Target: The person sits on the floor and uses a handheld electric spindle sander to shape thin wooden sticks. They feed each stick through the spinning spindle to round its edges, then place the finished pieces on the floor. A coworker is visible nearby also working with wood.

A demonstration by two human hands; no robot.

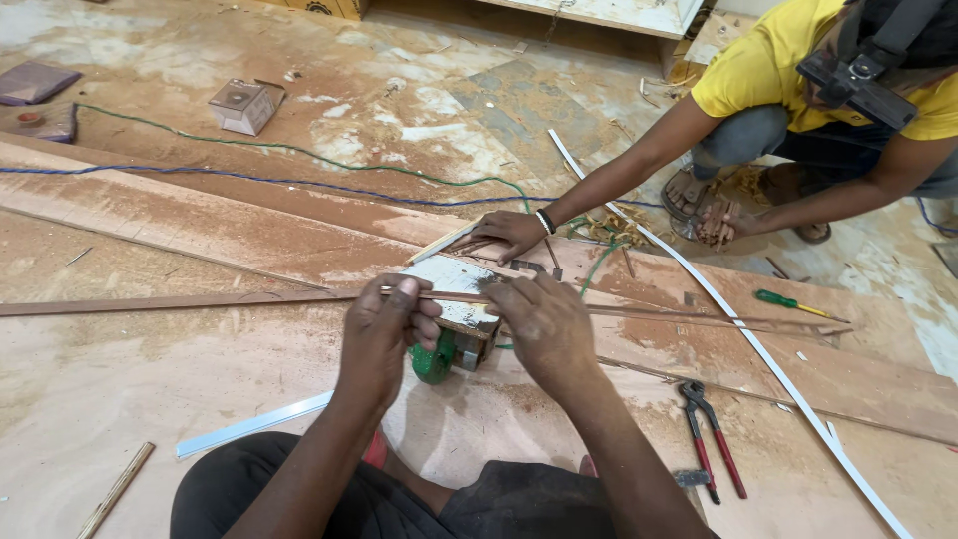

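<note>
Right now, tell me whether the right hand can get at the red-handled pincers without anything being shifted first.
Probably yes. The pincers lie in the open on the plywood sheet, just right of the right forearm, with nothing on top of them. The right hand, though, is pressed on the thin wooden strip and would have to let go first.

Dusty workshop floor [449, 110] with plywood sheets [150, 369] laid over it.

Sawdust all over. On the sheets: red-handled pincers [711, 439], green-handled screwdriver [793, 302], long white edge strip [758, 349] running diagonally, short white strip [249, 427], thin wood stick [115, 491], long thin wood strip [180, 301]. On the bare floor: small grey box [244, 105], purple pad [35, 82], green cable [299, 152], blue cable [249, 181], wood shavings [609, 230].
</note>
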